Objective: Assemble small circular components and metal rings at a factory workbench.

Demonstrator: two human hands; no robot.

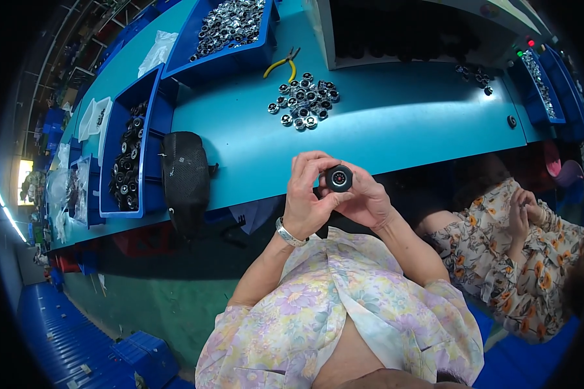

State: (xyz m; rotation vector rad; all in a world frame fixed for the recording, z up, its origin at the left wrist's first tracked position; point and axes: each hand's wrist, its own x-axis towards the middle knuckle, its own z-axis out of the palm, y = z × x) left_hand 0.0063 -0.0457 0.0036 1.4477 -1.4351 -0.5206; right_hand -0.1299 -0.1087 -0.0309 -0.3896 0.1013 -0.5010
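Observation:
Between my two hands, above the near edge of the table, is a small black toy wheel (339, 178) with a silver-ringed hub and a reddish centre. My left hand (307, 194) curls around its left side, thumb and fingers pressed to it. From the other side my right hand (368, 200) closes on the same wheel, its fingers partly hidden behind it. Farther off on the table lies a cluster of shiny chrome wheel hubs (303, 100). Beyond them rests a pair of pliers (283, 65) with yellow handles.
A blue bin (102, 188) of black wheels stands left, beside a black mesh chair back (187, 170). Another blue bin (187, 71) holds chrome hubs. One loose black wheel (512, 121) lies on the turquoise table (396, 129). A co-worker (499, 259) sits at my right.

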